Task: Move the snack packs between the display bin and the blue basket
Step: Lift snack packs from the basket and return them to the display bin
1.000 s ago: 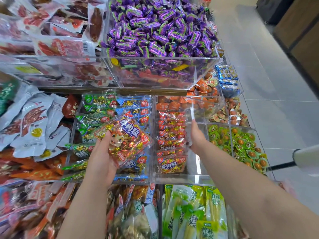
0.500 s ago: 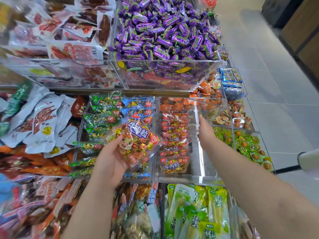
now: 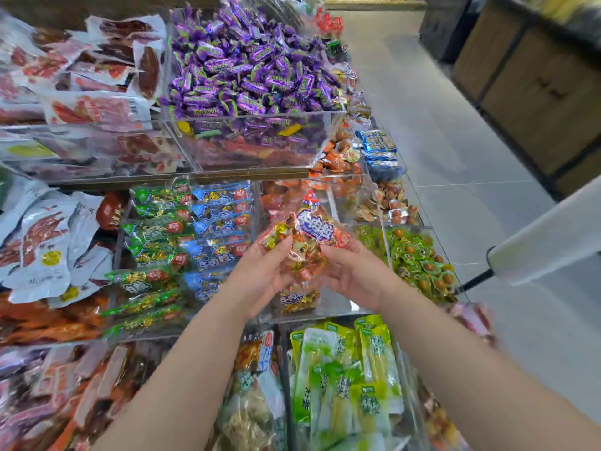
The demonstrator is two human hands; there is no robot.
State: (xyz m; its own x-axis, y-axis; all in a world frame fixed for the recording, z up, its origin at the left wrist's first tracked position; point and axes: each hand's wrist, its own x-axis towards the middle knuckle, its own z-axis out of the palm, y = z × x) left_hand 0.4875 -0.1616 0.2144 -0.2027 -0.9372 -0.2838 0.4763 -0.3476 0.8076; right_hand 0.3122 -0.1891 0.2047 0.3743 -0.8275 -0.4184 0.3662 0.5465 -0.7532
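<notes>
Two hands meet on one red snack pack, held tilted above the clear display bin. The left hand grips its left edge, thumb lying across the front. The right hand holds the right edge with bent fingers, though blur hides the exact contact. Another pack lies in the bin just below.

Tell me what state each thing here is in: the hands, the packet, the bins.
Left hand, grips the pack's left side.
Right hand, holds its right side.
Pack, held in the air over the bin.
Bin, open-topped, partly filled.
Candy bin, heaped full.
</notes>
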